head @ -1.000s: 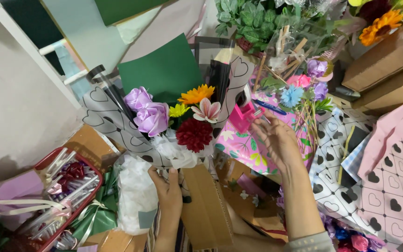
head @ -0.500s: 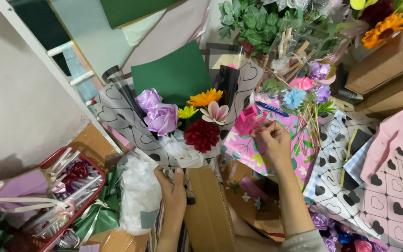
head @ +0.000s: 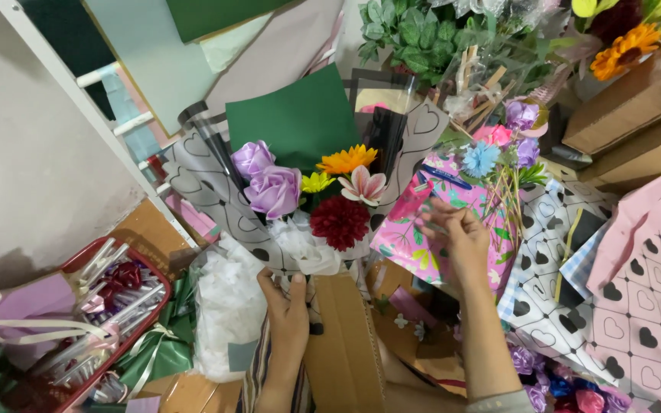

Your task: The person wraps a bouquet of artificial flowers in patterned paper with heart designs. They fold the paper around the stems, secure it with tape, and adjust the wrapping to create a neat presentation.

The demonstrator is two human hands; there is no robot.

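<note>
My left hand (head: 288, 310) is clamped on the bouquet (head: 300, 195) at frame centre — my right hand (head: 457, 237), right of centre, pinches the edge of pink floral wrapping paper (head: 415, 229) beside it.

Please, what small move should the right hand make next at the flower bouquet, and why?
Probably the right hand should bring the pink floral sheet it touches toward the bouquet. The left hand grips the bouquet at its base, and the heart-printed wrap already surrounds the flowers, while the pink sheet lies just beside it on the right.
</note>
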